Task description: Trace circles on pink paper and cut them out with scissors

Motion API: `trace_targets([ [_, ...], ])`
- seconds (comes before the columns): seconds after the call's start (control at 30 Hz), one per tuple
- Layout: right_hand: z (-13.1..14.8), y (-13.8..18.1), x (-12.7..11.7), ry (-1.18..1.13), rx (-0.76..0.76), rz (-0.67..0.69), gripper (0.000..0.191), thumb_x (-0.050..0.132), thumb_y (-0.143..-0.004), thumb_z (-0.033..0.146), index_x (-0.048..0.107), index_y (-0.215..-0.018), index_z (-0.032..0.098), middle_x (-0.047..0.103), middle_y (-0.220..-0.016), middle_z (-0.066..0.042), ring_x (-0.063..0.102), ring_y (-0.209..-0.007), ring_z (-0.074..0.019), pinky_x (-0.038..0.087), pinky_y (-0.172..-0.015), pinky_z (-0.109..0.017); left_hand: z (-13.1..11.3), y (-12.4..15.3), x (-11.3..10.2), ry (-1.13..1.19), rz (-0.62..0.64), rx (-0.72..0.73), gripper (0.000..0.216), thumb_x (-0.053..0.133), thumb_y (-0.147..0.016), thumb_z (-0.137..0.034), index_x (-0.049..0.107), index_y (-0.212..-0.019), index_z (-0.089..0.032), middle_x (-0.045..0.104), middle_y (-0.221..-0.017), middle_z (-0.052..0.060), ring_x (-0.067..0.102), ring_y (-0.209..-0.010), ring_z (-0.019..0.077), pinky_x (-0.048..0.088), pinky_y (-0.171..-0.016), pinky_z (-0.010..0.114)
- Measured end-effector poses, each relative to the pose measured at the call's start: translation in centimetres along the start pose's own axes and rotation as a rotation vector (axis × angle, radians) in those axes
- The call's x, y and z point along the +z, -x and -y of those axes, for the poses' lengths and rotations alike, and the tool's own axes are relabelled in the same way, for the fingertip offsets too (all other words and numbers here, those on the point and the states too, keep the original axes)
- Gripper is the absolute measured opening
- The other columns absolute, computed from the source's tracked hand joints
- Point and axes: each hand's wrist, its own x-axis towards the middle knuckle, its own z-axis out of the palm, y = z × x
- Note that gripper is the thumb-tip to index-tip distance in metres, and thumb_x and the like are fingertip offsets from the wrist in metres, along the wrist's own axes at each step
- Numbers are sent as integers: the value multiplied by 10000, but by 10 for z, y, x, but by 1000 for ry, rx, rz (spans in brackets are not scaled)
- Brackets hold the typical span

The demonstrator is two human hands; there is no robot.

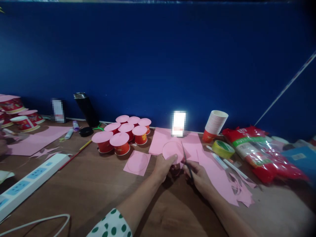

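Between thumb and fingers, my left hand (163, 166) pinches a pink paper circle (172, 151) with a drawn outline near its edge. My right hand (196, 174) grips a pair of scissors (189, 169), whose blades point up along the circle's right edge. Left of my hands lies a pink paper square (137, 162) with a circle drawn on it. Behind that square stand several red paper cups (121, 148) topped with pink paper discs (119, 139). Larger pink sheets (158, 141) lie behind and to the right of the hands.
A stack of paper cups (215, 123), yellow-green tape (223, 149) and a red plastic package (261, 154) stand at the right, near paper scraps (240, 189). A bright phone (179, 123) leans at the wall. Leftward are a power strip (32, 181), a black bottle (87, 110) and another person's hand (3, 144).
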Motion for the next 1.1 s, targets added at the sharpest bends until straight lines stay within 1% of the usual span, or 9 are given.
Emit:
trace_targets([
  [0.2, -3, -1, -1, -16, 4, 16, 484, 660, -741, 483, 618, -1092, 153, 448, -546, 55, 412, -455, -87, 319, -403, -199, 1, -1, 0, 8, -16, -4, 191, 716, -652, -255, 652, -732, -94, 612, -518, 18, 502, -406, 97, 391, -389, 198],
  [0.3, -4, -1, -1, -13, 3, 22, 487, 653, -751, 483, 609, -1107, 155, 433, -544, 61, 407, -452, -82, 316, -403, -195, 0, 0, 0, 8, -2, -6, 186, 710, -657, -255, 646, -722, -93, 600, -503, 15, 494, -399, 95, 382, -382, 196],
  [0.6, -4, 0, -1, -23, 24, 10, 479, 661, -750, 470, 602, -1106, 156, 434, -552, 61, 409, -453, -79, 320, -400, -193, 1, -2, 0, -5, -33, -10, 186, 707, -654, -264, 651, -711, -96, 595, -488, 9, 489, -395, 97, 388, -383, 201],
  [0.73, -4, -1, -1, -20, 3, 8, 463, 667, -744, 465, 606, -1078, 151, 463, -568, 49, 429, -475, -87, 333, -409, -197, 1, -1, 0, -31, -22, -15, 189, 712, -654, -276, 646, -676, -100, 582, -461, 10, 491, -393, 104, 378, -380, 203],
  [0.9, -5, -2, 0, -45, 0, 15, 447, 685, -732, 445, 598, -1069, 164, 492, -591, 46, 443, -482, -86, 336, -419, -196, 3, -1, -1, -18, 7, 20, 192, 704, -668, -277, 651, -708, -97, 581, -465, 7, 483, -399, 99, 379, -391, 203],
  [1.1, 1, -1, 1, -44, 13, 1, 475, 696, -706, 468, 611, -1047, 148, 469, -557, 53, 423, -460, -86, 324, -404, -198, 2, -1, -1, -26, 10, 4, 180, 697, -674, -266, 644, -683, -94, 569, -445, 7, 486, -389, 98, 369, -376, 193],
])
